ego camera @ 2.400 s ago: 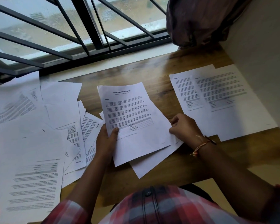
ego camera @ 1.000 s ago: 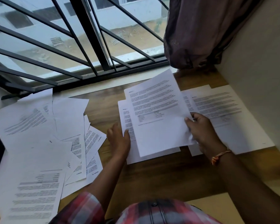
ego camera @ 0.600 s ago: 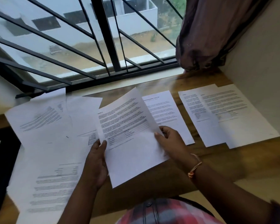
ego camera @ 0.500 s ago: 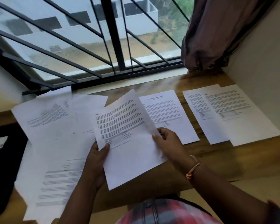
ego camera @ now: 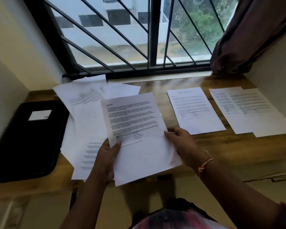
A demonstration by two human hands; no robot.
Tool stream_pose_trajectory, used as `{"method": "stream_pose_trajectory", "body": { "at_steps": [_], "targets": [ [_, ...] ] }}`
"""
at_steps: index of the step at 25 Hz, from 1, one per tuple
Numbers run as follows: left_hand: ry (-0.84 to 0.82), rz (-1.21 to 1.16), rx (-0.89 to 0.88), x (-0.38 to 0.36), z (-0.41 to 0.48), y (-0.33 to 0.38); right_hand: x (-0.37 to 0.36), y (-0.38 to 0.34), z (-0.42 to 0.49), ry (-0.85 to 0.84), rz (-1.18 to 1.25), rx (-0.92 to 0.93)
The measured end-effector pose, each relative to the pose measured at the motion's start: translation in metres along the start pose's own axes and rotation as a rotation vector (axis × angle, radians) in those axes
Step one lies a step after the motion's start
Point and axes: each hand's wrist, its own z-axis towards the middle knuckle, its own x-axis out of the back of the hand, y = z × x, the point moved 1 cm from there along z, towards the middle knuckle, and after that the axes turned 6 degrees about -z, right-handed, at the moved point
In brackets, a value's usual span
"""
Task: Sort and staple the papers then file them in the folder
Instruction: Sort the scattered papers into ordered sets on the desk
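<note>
We hold one printed sheet tilted above the bench. The left grip pinches its lower-left edge, thumb on the printed face. The right grip curls round its right edge. From the sheet, the loose pile lies at 9 to 10 o'clock, partly beneath it. The black folder lies flat farther out at 9 o'clock. A single page lies at 2 o'clock, with an overlapping pair beyond it.

1 blk folder, 1 held sheet, 1 flat lone sheet, 1 rt stack, 1 lt heap
</note>
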Motion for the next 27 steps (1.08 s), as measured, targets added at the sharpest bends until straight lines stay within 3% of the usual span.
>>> {"method": "stream_pose_trajectory", "body": {
  "at_steps": [7, 19, 27],
  "targets": [
    [0.047, -0.050, -0.033, -0.004, -0.020, 0.011, 0.004, -0.015, 0.001, -0.083, -0.007, 0.042],
    [0.092, -0.128, -0.160, -0.021, -0.052, 0.049, 0.005, -0.032, 0.004, -0.286, 0.291, 0.110],
    [0.078, -0.177, -0.177, -0.005, -0.037, 0.071, -0.020, -0.050, 0.026, -0.291, 0.224, 0.166]
  ]
}}
